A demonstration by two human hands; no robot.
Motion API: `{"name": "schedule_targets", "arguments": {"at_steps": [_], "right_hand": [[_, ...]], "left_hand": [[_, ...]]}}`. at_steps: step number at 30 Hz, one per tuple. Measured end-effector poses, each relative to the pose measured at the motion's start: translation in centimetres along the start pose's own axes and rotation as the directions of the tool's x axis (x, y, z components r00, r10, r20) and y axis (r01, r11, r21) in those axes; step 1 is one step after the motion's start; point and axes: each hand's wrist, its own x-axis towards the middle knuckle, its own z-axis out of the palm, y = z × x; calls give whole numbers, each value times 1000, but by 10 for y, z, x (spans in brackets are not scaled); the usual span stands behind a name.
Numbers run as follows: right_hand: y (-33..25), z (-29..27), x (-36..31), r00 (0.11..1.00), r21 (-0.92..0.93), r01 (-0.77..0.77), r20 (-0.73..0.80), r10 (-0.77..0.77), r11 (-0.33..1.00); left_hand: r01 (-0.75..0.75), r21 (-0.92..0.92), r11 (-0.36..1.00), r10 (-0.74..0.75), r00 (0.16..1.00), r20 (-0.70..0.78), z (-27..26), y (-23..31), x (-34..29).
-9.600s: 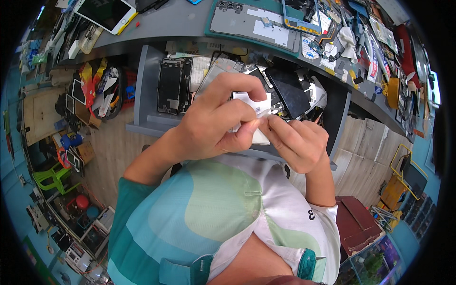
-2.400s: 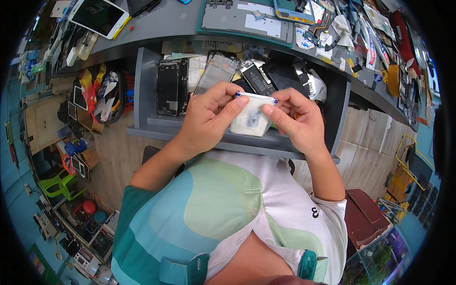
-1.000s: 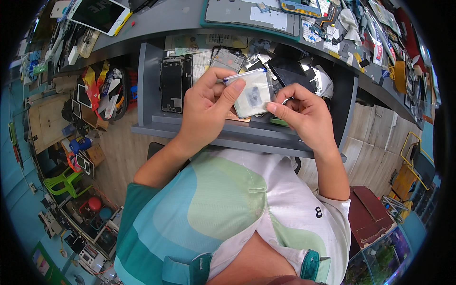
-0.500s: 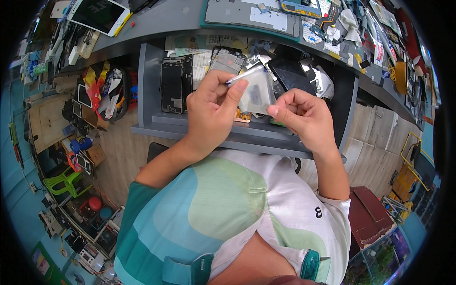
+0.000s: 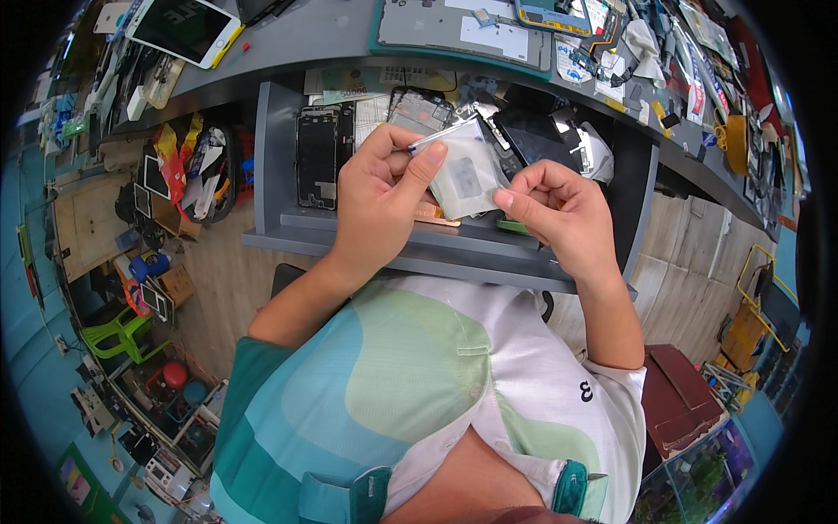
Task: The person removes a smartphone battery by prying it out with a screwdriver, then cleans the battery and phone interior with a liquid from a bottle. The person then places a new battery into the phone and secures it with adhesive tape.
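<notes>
Between my hands a small clear plastic bag is held up over the open drawer. Inside it lies something pale with a greyish square patch, too unclear to name. My left hand pinches the bag's upper left corner between thumb and fingers. At its lower right edge my right hand grips it with thumb and forefinger. Behind the bag, the drawer holds a dark phone frame at the left, a grey phone part, a black screen panel and several metal pieces.
Above the drawer runs the grey desk, with a white phone at the left, a grey panel on a green mat, and cluttered tools and parts at the right. A full bin stands left of the drawer, a green plastic chair lower left.
The bag has turned flatter toward me, so its greyish patch shows more fully. My left hand has shifted slightly left; the right hand stays nearly in place.
</notes>
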Motion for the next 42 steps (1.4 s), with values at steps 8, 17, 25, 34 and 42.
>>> {"name": "schedule_targets", "arguments": {"at_steps": [8,17,25,34,42], "right_hand": [[-3,-1,2,999,61,-42,4,42,997],[-2,1,3,1000,53,4,-22,-3,999],[-1,1,4,999,26,15,-40,-14,1000],[-3,2,4,999,12,15,-46,-15,1000],[8,6,6,978,-110,164,-114,-177,980]], "left_hand": [[71,-74,995,-69,997,29,0,8,-1],[61,-91,994,-55,997,63,-1,13,0],[88,-136,987,-78,994,72,1,16,1],[71,-145,987,-60,995,82,0,15,1],[66,-75,995,-62,997,52,3,15,0]]}}
